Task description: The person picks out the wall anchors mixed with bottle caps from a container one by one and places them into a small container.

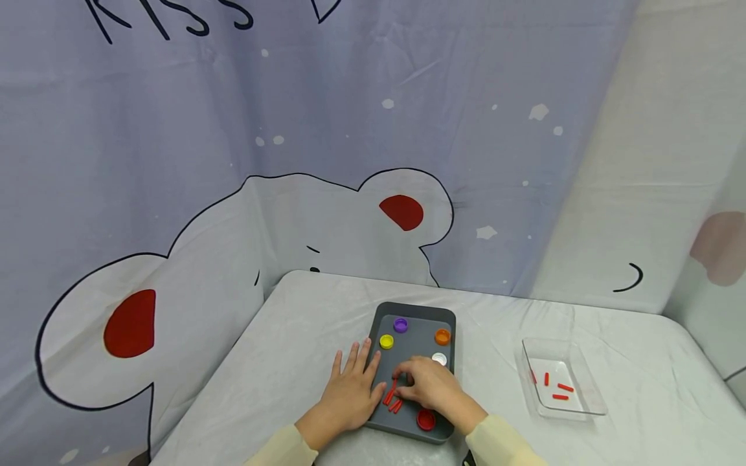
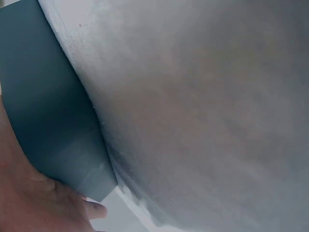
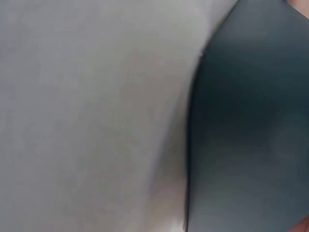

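A dark grey tray (image 1: 416, 369) lies on the white-covered table. My left hand (image 1: 350, 391), fingers straight and spread, rests on its left edge. In the left wrist view, part of that hand (image 2: 34, 203) shows beside the tray's side wall (image 2: 53, 96). Over the tray my right hand (image 1: 430, 383) curls its thumb and index finger round a small red stick (image 1: 394, 384). More short red sticks (image 1: 395, 406) lie just below those fingertips. Close to the right wrist is a round red cap (image 1: 426, 420). The right wrist view holds mostly the tray wall (image 3: 246, 116).
Farther up the tray sit a purple cap (image 1: 400, 325), a yellow cap (image 1: 386, 342), an orange cap (image 1: 442, 336) and a white cap (image 1: 440, 358). A clear box (image 1: 574, 410) with several red sticks (image 1: 561, 397) stands to the right. Printed cloth (image 1: 350, 116) hangs behind the table.
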Demonstrator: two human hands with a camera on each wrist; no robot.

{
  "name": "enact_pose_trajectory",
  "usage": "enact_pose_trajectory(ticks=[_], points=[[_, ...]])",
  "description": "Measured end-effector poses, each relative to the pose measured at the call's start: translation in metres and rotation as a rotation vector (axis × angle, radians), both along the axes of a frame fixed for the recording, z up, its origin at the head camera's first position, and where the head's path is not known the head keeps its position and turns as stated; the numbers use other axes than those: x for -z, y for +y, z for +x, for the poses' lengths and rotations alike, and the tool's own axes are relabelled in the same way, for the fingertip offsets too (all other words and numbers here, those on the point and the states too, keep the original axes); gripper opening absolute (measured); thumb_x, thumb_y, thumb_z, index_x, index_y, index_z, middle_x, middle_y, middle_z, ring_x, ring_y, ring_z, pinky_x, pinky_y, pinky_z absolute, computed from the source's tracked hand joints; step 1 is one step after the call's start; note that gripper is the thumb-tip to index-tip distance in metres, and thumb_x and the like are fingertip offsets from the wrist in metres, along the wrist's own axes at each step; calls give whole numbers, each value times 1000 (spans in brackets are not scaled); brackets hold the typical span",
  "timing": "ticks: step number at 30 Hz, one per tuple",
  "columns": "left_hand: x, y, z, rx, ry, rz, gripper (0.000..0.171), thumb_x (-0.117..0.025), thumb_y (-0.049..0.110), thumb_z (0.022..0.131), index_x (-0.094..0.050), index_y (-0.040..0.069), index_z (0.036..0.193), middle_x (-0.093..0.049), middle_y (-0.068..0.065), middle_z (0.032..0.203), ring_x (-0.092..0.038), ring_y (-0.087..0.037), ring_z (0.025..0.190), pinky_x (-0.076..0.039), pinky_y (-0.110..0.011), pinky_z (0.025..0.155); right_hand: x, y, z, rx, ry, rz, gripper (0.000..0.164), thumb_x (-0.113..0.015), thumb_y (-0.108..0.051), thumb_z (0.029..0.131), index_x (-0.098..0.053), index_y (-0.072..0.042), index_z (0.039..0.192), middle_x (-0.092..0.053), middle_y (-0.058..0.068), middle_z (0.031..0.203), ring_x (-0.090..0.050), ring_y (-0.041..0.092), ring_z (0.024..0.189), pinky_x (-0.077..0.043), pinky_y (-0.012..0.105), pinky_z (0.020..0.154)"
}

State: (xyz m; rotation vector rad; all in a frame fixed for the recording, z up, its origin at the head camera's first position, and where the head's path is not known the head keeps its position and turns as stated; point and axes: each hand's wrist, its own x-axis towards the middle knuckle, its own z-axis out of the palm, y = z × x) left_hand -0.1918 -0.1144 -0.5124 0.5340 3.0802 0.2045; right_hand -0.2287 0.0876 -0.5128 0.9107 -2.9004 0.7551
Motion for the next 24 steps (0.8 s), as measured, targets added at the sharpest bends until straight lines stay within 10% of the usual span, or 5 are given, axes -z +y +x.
enact_pose_trajectory(ticks=[24], points=[[3, -2, -2, -6, -18, -7, 64, -37, 50, 107, -35, 13, 159, -13, -13, 170, -14, -38, 155, -11, -65, 120, -1, 1, -1, -64, -26, -30, 19, -79, -10, 85, -79, -21, 100, -54, -10, 75, -46, 3, 65, -40, 22, 57]])
